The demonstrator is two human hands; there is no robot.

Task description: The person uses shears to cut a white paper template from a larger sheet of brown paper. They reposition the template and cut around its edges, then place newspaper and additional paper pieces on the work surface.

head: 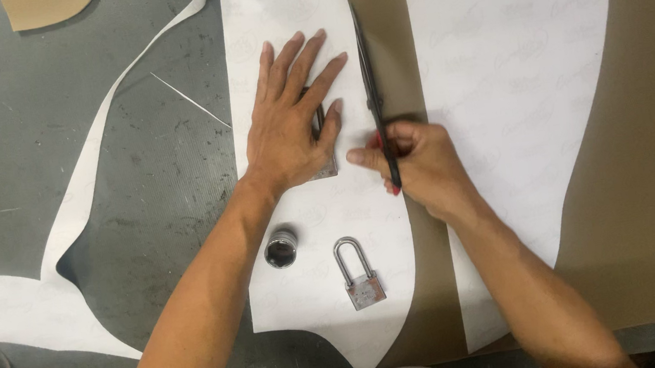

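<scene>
My left hand (287, 126) lies spread flat on the white paper pattern (313, 236), covering a padlock (323, 147). At three o'clock, my right hand (417, 166) grips black scissors (370, 79).

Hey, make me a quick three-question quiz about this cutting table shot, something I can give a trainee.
1. True or false: the left hand lies flat, fingers spread, on the white paper pattern piece.
2. Which hand holds the dark scissors?
A. the left hand
B. the right hand
C. neither
3. Fill in: near the bottom of that pattern piece lie a round metal weight and a metal ______.

Key
1. True; a metal object is partly hidden under the fingers.
2. B; the blades run along the pattern's right edge, over the tan material.
3. padlock
</scene>
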